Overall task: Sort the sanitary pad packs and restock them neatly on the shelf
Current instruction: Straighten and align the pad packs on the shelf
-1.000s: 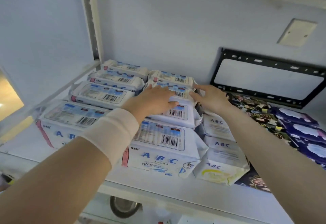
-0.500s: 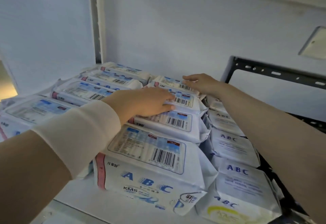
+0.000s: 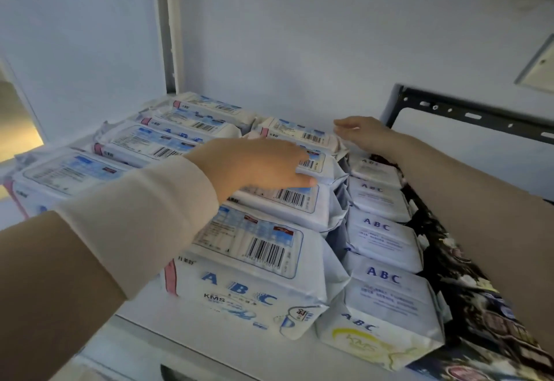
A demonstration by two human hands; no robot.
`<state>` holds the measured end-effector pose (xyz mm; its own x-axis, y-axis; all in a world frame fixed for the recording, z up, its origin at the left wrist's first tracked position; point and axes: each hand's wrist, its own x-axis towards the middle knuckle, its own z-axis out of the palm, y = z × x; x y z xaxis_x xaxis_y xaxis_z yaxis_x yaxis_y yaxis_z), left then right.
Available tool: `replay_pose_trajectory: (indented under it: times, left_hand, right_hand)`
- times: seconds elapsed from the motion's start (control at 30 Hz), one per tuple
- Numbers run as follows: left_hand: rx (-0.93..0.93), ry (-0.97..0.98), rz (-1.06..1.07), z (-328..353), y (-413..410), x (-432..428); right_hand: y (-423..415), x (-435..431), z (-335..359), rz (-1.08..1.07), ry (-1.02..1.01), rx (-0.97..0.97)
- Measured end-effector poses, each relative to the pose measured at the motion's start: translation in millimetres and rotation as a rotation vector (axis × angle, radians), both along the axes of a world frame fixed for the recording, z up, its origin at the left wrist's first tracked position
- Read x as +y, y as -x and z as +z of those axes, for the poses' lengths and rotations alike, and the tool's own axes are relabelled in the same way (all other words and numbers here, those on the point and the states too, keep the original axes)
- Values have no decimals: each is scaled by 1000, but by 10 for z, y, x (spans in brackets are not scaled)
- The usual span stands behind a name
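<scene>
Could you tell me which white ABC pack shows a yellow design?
The frontmost pack of the narrow row on the right; no other white pack shows yellow.

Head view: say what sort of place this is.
Likely a shop or stockroom shelf: rows of identical white-and-blue barcoded ABC sanitary pad packs, smaller white ABC packs beside them and dark glossy patterned packs at the right, all on a white shelf board.

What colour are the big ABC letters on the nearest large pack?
Blue, printed on the white nearest large pack; the head view shows it best.
</scene>
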<state>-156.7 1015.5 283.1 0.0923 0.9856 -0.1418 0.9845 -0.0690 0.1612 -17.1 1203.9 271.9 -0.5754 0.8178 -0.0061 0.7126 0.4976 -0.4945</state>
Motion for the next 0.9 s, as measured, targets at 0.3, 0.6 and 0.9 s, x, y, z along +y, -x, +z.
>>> replay_pose_trajectory:
  times: [0.3, 0.6, 0.9]
  left_hand:
    - [-143, -82, -208, 30, -731, -349]
    - [-172, -93, -291, 44, -1284, -422]
    - [-133, -112, -418, 16, -2246, -325]
  right_hand:
    - [-831, -215, -7, -64, -61, -117]
    - [-1688, -823, 205, -310, -195, 82]
    - [-3053, -1207, 307, -597, -22, 269]
